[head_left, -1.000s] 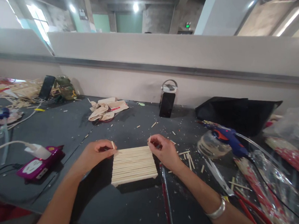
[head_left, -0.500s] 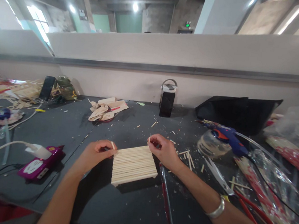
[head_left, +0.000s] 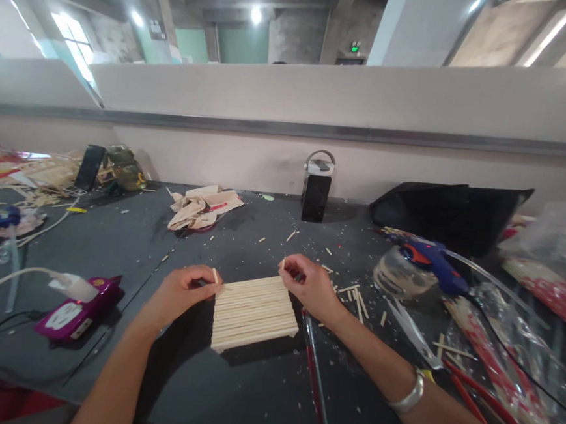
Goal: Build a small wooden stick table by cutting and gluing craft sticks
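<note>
A panel of pale wooden sticks, laid side by side, is in front of me, its near edge slightly raised over a shadow. At its far left corner, my left hand is closed in a pinch around a short wooden stick that stands up. My right hand pinches a second short upright stick at the far right corner. Both hands touch the panel's corners. Whether the upright sticks are fixed to it I cannot tell; the fingers hide their lower ends.
Scissors, a blue glue gun on a clear container and a long dark red strip lie right. Cut sticks are scattered nearby. A purple power strip sits left; crumpled cloth and a phone are behind.
Hardly anything differs. The short stick in my left hand leans a little less and my left fingers have shifted very slightly; the panel and my right hand stay in place.
</note>
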`<state>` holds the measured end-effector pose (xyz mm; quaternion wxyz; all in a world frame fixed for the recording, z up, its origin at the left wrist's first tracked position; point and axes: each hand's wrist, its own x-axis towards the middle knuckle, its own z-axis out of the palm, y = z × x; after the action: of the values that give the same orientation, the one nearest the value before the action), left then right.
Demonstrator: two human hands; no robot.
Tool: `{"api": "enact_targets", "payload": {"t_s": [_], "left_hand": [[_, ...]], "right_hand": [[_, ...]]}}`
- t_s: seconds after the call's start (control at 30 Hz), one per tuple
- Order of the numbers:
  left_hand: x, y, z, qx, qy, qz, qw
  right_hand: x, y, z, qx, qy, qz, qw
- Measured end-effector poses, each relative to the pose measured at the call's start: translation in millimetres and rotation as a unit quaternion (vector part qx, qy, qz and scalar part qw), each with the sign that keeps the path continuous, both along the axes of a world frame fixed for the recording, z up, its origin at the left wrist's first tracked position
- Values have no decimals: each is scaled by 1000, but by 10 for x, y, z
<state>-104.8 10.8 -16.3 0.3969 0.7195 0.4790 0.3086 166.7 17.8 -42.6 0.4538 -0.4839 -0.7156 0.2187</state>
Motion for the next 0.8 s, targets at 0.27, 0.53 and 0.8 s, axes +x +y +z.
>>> {"api": "enact_targets", "payload": {"t_s": [0.27,0.53,0.8], "left_hand": [[0,9,-10,-4,-5,-7,1000],[3,5,-12,-3,-11,-1,1000],[3,12,-16,0,-14,-4,1000]], "right_hand": [[9,-6,-8,-2,1,1,1000],[-2,-13,-11,-3,4,0,1000],[4,-9,-10,-3,7,9,1000]]}}
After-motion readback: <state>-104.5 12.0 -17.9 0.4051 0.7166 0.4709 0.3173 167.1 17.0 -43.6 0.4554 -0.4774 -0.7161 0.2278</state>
